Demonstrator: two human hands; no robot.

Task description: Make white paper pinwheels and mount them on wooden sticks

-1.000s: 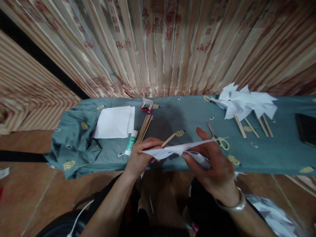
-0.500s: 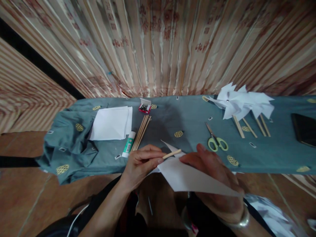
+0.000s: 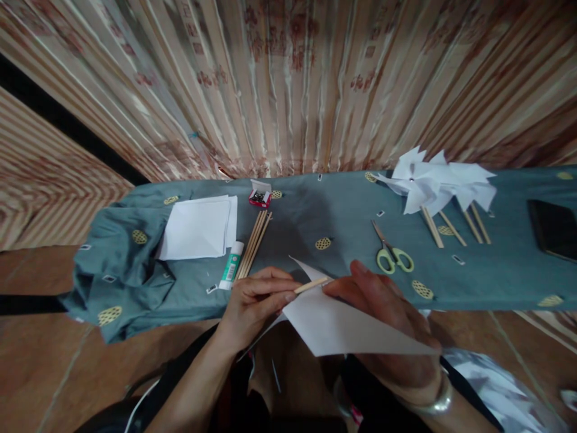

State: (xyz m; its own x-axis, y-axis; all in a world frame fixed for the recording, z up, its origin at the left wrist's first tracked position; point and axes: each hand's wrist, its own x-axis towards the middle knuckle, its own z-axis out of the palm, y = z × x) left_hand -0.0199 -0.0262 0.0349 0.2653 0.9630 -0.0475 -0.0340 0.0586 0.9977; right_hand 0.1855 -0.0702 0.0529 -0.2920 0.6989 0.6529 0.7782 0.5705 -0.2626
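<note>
My left hand [image 3: 261, 304] pinches a thin wooden stick [image 3: 312, 285] between thumb and fingers, its tip poking out to the right. Against that tip lies a cut and folded white paper pinwheel [image 3: 347, 328], its blades spreading toward me and to the left. My right hand [image 3: 383, 307] is closed on the pinwheel, fingertips near its centre by the stick's end; what the fingertips press is hidden. Both hands are at the table's front edge. Several more wooden sticks [image 3: 255, 243] lie beside a green and white glue stick [image 3: 231, 265], left of centre.
A stack of white paper [image 3: 198, 228] sits at the left, near a small red box of pins [image 3: 260, 195]. Scissors with green handles [image 3: 391, 255] lie right of centre. Several pinwheels on sticks [image 3: 439, 180] lie farther right, then a black phone [image 3: 553, 228]. A patterned cloth [image 3: 324, 264] covers the table.
The view has shifted slightly. Both hands keep the same grip, with the stick's tip and the pinwheel still together; the paper has tilted a little.
</note>
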